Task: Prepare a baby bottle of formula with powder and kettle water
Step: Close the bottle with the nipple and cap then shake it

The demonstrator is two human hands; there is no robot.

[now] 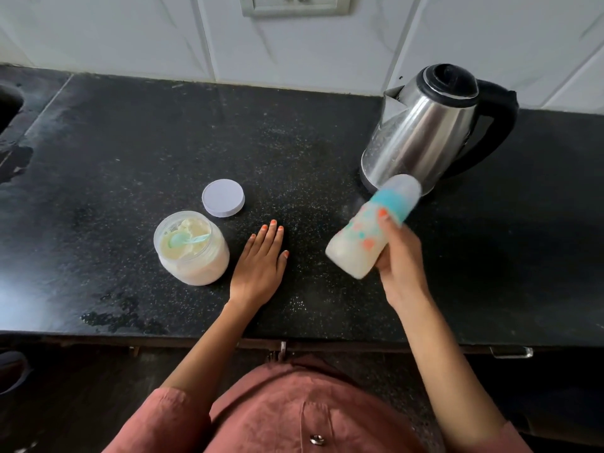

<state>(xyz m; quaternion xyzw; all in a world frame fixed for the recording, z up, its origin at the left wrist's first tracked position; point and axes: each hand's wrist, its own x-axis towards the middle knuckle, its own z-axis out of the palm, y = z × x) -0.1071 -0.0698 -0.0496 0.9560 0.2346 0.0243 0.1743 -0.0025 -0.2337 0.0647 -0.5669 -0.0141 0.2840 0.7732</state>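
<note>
My right hand point(400, 259) grips a baby bottle point(362, 233) with a teal collar and clear cap, tilted up toward the right, above the counter; it looks blurred and holds milky white liquid. My left hand point(260, 263) lies flat on the black counter point(294, 142), fingers apart, holding nothing. Just left of that hand stands an uncapped clear jar of pale formula powder point(191, 248) with a green scoop point(183, 240) lying in it. The jar's white lid point(223, 198) lies flat behind it. A steel kettle point(428, 129) with a black lid and handle stands at the back right.
A white tiled wall with a socket plate point(294, 3) runs behind the counter. A sink edge point(9, 106) shows at the far left, with wet patches point(114, 317) near the front edge. Drawer handles point(511, 352) sit below the counter.
</note>
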